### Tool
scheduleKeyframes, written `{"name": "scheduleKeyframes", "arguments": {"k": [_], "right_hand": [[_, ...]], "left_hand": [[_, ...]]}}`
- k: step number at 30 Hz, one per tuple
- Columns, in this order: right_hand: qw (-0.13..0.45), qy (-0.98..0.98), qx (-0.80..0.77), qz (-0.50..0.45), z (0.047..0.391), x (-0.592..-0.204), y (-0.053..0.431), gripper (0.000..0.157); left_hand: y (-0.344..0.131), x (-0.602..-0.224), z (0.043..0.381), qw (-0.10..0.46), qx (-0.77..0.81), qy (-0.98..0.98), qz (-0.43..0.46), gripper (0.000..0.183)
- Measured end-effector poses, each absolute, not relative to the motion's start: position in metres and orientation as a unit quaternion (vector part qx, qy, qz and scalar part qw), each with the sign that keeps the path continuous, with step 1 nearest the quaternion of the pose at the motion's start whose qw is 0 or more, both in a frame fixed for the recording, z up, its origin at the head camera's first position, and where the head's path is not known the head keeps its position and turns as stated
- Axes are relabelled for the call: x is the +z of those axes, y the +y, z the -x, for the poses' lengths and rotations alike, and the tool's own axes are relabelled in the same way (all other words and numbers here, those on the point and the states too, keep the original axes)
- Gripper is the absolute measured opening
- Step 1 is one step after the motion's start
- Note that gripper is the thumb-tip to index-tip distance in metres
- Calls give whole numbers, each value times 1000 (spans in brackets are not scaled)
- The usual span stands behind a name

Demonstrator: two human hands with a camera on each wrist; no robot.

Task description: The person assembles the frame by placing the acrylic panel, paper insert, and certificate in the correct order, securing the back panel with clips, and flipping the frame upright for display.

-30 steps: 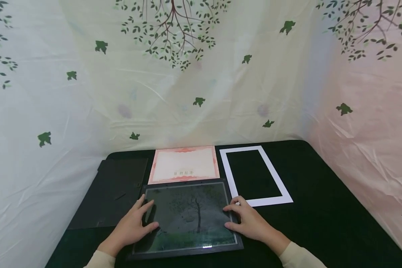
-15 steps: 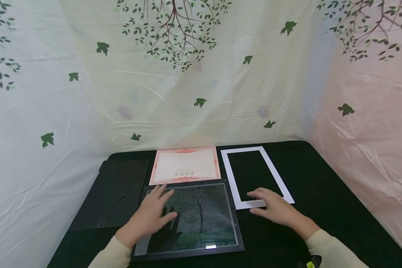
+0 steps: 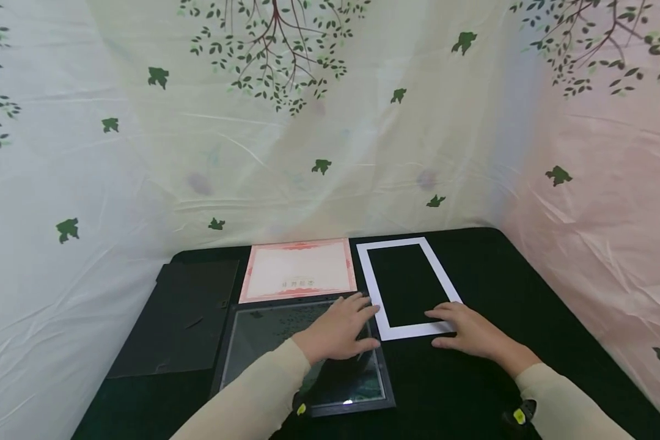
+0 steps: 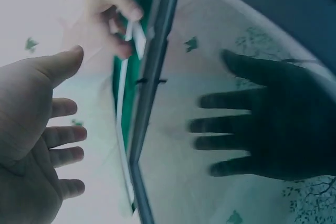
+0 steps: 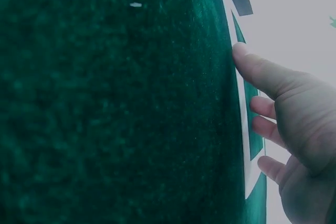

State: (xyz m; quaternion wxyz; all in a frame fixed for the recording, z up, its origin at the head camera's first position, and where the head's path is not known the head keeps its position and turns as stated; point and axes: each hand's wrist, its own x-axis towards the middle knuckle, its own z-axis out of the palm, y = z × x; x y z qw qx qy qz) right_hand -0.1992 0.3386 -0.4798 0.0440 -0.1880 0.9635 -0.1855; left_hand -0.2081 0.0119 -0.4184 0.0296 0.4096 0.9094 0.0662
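In the head view my left hand is stretched across the dark picture frame, above the right part of its glossy pane. The left wrist view shows this hand with fingers extended and its dark reflection in the pane. My right hand is at the near right corner of the white rectangular mat, thumb on the near side and fingers over the border. In the right wrist view the thumb of the right hand reaches the mat's edge; a firm grip is not visible.
A pink-bordered certificate sheet lies behind the picture frame. On the left is a black backing board. A dark green cloth covers the table, and a printed curtain hangs behind and at both sides.
My left hand has left the frame's left edge and moved right across the pane. My right hand has let go of the frame's right edge and moved right to the mat's corner.
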Motion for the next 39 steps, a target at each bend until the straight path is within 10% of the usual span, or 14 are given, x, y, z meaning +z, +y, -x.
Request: {"name": "scheduleKeyframes", "arguments": {"k": [39], "right_hand": [[41, 941, -244, 230, 206, -468, 345, 20]], "left_hand": [[84, -453, 228, 42, -3, 902, -429, 40]]}}
